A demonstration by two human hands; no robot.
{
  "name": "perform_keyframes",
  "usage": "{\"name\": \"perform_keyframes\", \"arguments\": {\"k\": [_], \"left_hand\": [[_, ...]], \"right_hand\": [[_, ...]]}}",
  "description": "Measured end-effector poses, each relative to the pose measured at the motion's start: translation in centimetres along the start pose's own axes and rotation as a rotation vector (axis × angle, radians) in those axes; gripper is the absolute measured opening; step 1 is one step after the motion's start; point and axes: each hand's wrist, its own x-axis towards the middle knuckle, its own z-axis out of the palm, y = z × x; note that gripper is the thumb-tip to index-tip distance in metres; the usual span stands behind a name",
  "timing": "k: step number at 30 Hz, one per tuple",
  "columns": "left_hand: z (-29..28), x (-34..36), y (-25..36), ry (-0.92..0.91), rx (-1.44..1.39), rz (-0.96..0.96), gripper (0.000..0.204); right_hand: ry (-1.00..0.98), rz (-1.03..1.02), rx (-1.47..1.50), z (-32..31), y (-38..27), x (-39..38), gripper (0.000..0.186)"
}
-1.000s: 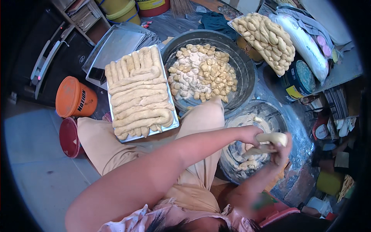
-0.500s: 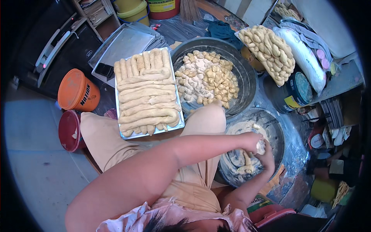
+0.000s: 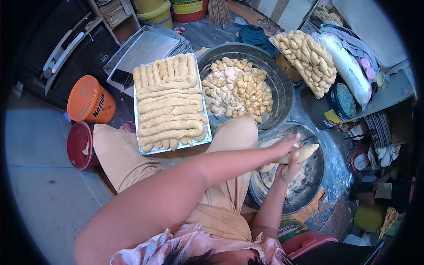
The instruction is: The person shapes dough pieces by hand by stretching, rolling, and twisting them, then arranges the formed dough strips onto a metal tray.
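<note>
Dark basin holds flour; white tray, dough ropes.

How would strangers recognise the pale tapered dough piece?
Find the nearer round dark basin, beside the beige-trousered right knee. Over it, the bare right hand holds the pale tapered dough piece beside the left hand; only this dough projects from the hands.

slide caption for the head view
Right hand holding dough, left hand against it, over a floury basin, near a tray of dough ropes.
</note>
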Motion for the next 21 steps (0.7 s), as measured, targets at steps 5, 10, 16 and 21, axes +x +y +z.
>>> {"name": "perform_keyframes", "arguments": {"k": [5, 10, 16, 21], "left_hand": [[1.5, -3.4, 0.9, -0.224, 0.06, 0.002, 0.057], [2.7, -3.8, 5.6, -0.59, 0.613, -0.347, 0.045], [6.4, -2.3, 8.7, -0.138, -0.076, 0.121, 0.039], [4.5, -1.5, 17.7, -0.054, -0.301, 0.291, 0.029]], "right_hand": [[0.277, -0.403, -0.528, 1.8, -4.3, 3.5, 0.044], [-0.229, -0.012, -0.034, -3.0, -8.3, 6.3, 0.048], [-0.025, 0.285, -0.036, -1.8, -4.8, 3.5, 0.091], [-0.532, 0.245, -0.976, -6.8, 4.4, 2.0, 0.032]]}}
